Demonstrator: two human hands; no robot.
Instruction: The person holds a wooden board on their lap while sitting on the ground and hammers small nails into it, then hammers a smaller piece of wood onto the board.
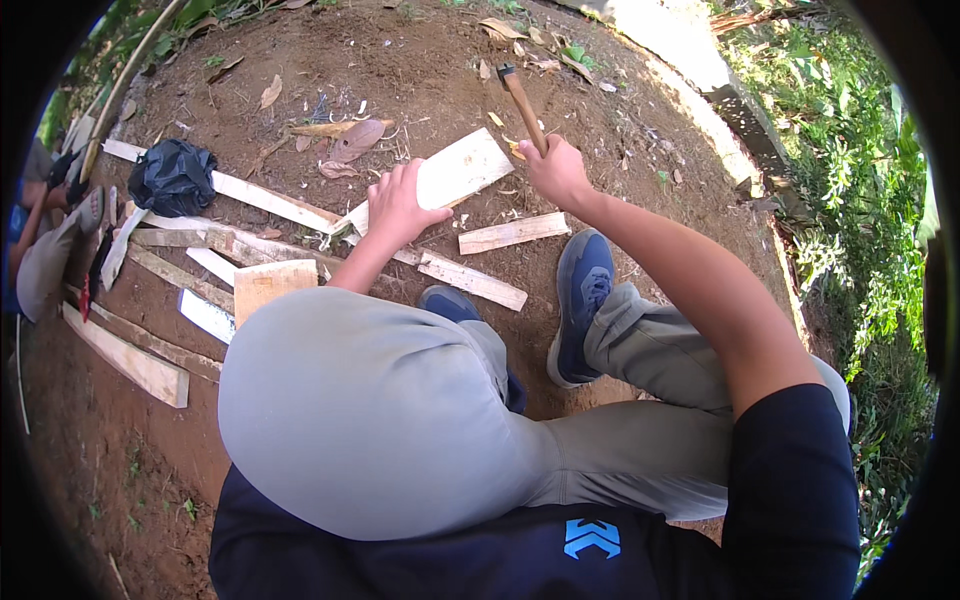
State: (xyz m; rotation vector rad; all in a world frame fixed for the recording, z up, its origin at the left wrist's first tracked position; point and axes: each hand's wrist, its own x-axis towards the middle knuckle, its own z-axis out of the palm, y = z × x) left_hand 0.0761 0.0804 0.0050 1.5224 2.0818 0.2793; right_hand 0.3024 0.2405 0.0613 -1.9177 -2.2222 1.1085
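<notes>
My left hand (pixel 397 207) holds the left part of a wide pale wooden board (pixel 465 170), its fingers over the far edge and its thumb along the near one. The board slants up to the right above the dirt. In my right hand (pixel 555 172) is a hammer (pixel 522 105), gripped by its wooden handle. Its small dark head points up and away, above and right of the board's far end. A short wooden strip (pixel 513 233) lies just below the board, near my right shoe. Another strip (pixel 472 279) lies closer to my left shoe.
Several planks lie to the left, among them a long slat (pixel 270 200), a wood block (pixel 275 283) and a thick plank (pixel 135 360). A black plastic bag (pixel 173 178) sits on the slat. Another person (pixel 50 245) is at the far left. Dry leaves (pixel 358 140) litter the dirt.
</notes>
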